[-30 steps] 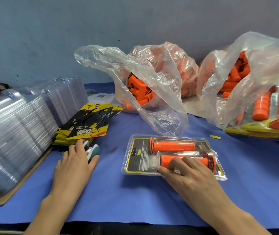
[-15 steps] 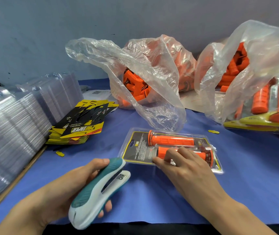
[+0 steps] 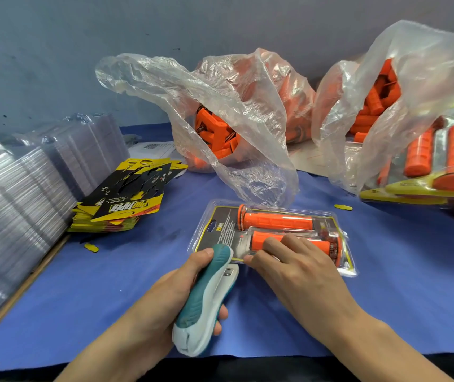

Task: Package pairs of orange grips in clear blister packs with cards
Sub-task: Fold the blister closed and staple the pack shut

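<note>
**Stapler at the pack's near edge: thin shell, pin it flat**

Landmark: the filled blister pack, lying flat on the blue cloth.

- Left of the pack, well apart: stacks of empty clear shells.
- Behind it: two clear bags of loose orange grips.
- Behind and to its left: the stack of cards.
- In the pack: two grips side by side over a dark card.
- Stapler: its nose meets the pack's near-left edge. Whether the flange sits inside the mouth, I cannot tell.
- Left hand: wrapped round the stapler body, thumb on top.
- Right hand: fingers laid on the near bubble, pressing down, clasping nothing.

Handling, as I judge it: the pack is light, and its shell is thin, springy and slick, so it is apt to skid on the cloth or gape at the seam. The grips look rubbery and firm. Best held by pressing on a bubble or pinching the flat flange, with the staple going through the flange only.
</note>
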